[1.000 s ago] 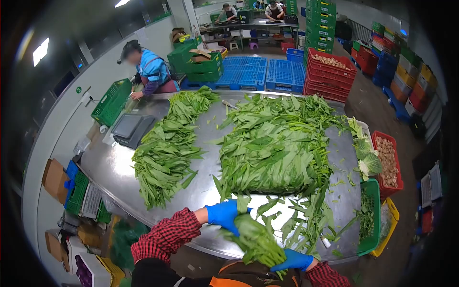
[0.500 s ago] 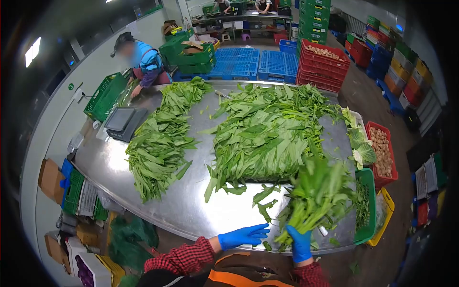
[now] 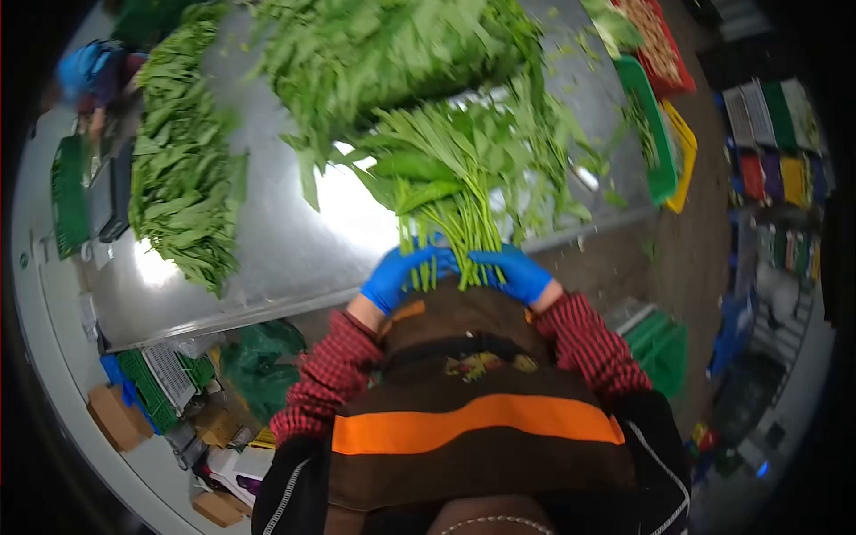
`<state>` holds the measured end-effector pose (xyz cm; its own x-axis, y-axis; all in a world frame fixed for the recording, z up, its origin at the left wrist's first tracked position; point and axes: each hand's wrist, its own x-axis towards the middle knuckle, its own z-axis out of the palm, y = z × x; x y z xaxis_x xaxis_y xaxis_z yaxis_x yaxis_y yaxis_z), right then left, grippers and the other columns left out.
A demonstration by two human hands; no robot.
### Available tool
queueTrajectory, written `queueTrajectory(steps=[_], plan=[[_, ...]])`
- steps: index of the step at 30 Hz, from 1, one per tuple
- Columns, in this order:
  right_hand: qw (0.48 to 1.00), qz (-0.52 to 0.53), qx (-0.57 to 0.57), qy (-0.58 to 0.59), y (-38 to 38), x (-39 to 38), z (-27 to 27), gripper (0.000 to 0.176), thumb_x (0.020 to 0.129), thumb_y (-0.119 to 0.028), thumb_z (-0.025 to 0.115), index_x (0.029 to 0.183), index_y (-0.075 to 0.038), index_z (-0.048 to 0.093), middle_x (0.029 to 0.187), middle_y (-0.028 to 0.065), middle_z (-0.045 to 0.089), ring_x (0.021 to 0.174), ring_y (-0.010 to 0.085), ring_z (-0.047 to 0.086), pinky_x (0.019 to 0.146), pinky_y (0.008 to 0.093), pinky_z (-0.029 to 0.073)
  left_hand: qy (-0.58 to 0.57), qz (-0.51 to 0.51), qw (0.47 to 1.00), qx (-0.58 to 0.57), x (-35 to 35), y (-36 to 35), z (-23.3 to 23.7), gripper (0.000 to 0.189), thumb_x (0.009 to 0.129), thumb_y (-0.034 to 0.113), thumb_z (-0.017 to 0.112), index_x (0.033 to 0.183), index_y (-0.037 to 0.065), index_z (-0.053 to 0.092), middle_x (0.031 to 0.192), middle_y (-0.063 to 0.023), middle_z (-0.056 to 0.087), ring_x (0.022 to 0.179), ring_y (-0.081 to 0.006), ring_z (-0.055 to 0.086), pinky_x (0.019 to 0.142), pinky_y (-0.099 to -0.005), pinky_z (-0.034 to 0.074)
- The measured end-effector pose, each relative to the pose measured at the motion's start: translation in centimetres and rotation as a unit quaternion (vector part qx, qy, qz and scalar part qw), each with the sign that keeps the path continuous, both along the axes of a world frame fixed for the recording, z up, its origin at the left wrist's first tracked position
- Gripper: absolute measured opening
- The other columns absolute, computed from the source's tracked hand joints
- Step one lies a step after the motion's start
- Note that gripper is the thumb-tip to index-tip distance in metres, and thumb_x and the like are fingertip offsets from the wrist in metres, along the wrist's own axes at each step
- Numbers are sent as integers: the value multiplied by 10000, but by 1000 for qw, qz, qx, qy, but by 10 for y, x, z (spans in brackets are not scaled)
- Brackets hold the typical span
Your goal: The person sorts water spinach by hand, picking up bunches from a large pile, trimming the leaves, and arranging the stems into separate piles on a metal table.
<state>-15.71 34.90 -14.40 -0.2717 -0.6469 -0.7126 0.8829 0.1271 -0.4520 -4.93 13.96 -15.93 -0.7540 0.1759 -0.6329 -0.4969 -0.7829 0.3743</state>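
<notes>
Both hands wear blue gloves and hold one bunch of leafy greens (image 3: 459,209) upright at the near edge of the metal table (image 3: 294,259). My left hand (image 3: 399,278) is wrapped round the stems from the left. My right hand (image 3: 515,273) grips the same stems from the right. The stem ends point down toward my brown apron (image 3: 473,446), and the leaves fan out over the tabletop. Just beyond lies a large heap of the same greens (image 3: 392,62). Some fingers are hidden behind the stems.
Another long pile of greens (image 3: 183,160) lies on the left, near a scale (image 3: 111,192). A co-worker's blue sleeve (image 3: 89,71) shows at far left. Green (image 3: 658,147) and yellow crates (image 3: 682,156) stand off the table's right side. A small white object (image 3: 584,176) lies at right.
The view has tipped downward. The bunch has come toward my body from the right, and my left hand, earlier apart from it, now grips the stems alongside my right.
</notes>
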Motion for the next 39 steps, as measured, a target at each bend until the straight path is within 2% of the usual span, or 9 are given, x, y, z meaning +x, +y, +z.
queueTrajectory(steps=[5, 8, 12, 16, 27, 30, 33, 35, 39], plan=[[999, -42, -15, 3, -7, 15, -11, 367, 847, -162, 694, 1184, -42, 612, 1038, 54, 664, 880, 117, 622, 746, 263, 512, -61, 4, 996, 61, 9, -1, -21, 401, 905, 211, 613, 1241, 5, 538, 1080, -157, 645, 980, -252, 639, 876, -360, 521], [988, 32, 44, 143, -14, 21, -28, 447, 773, -206, 772, 1171, -61, 628, 1019, 33, 671, 898, 128, 618, 787, 271, 503, -71, -55, 996, -4, -6, 2, 0, 312, 860, 237, 685, 1093, 45, 608, 878, -65, 639, 731, -137, 590, 656, -258, 476], [962, 22, 25, 271, -28, 20, -8, 394, 769, -204, 772, 1113, -60, 645, 935, 19, 664, 806, 104, 598, 692, 253, 481, -22, -94, 989, -112, -14, 10, -7, 249, 825, 175, 719, 1017, 49, 621, 840, -40, 628, 691, -130, 599, 611, -238, 479], [994, 50, 34, 91, -13, 0, -4, 308, 813, -182, 732, 1071, -30, 660, 922, 39, 668, 774, 116, 598, 694, 250, 485, -66, -61, 992, -89, -16, 2, -9, 248, 847, 184, 693, 1035, 38, 626, 854, -48, 642, 695, -132, 603, 618, -248, 489], [976, 129, 69, 158, -8, -20, 1, 349, 772, -285, 765, 1030, -67, 676, 863, 10, 661, 744, 94, 575, 635, 239, 449, -74, 14, 996, -50, -31, 33, 10, 374, 921, 326, 612, 1167, 46, 590, 979, -58, 652, 855, -166, 639, 747, -307, 539], [972, 135, 71, 180, -6, -26, 10, 361, 770, -285, 769, 1040, -63, 675, 854, 3, 656, 740, 83, 565, 622, 233, 442, 26, -34, 985, -165, -27, 44, 16, 355, 897, 265, 655, 1153, 30, 587, 946, -55, 648, 830, -145, 631, 737, -277, 514], [946, 182, 97, 252, 4, -40, 36, 342, 783, -255, 758, 1029, -34, 671, 845, 6, 650, 742, 85, 572, 633, 240, 449, -2, 9, 972, -235, -27, 38, 30, 317, 898, 219, 656, 1116, 0, 586, 1004, -84, 647, 865, -152, 622, 785, -291, 511], [942, -48, 29, 331, 19, -55, 54, 302, 815, -232, 723, 1021, -21, 662, 829, 5, 640, 720, 77, 564, 625, 235, 438, 43, 92, 964, -246, -24, 28, 56, 288, 903, 206, 646, 1086, -8, 585, 902, -94, 662, 867, -179, 651, 756, -311, 524], [942, -166, 28, 289, 50, -99, 26, 293, 903, -248, 641, 1104, -37, 602, 794, -20, 573, 672, 66, 519, 631, 216, 425, -7, 168, 941, -294, -30, 4, 48, 289, 898, 202, 653, 1092, 0, 585, 888, -89, 663, 880, -188, 660, 753, -315, 528]])
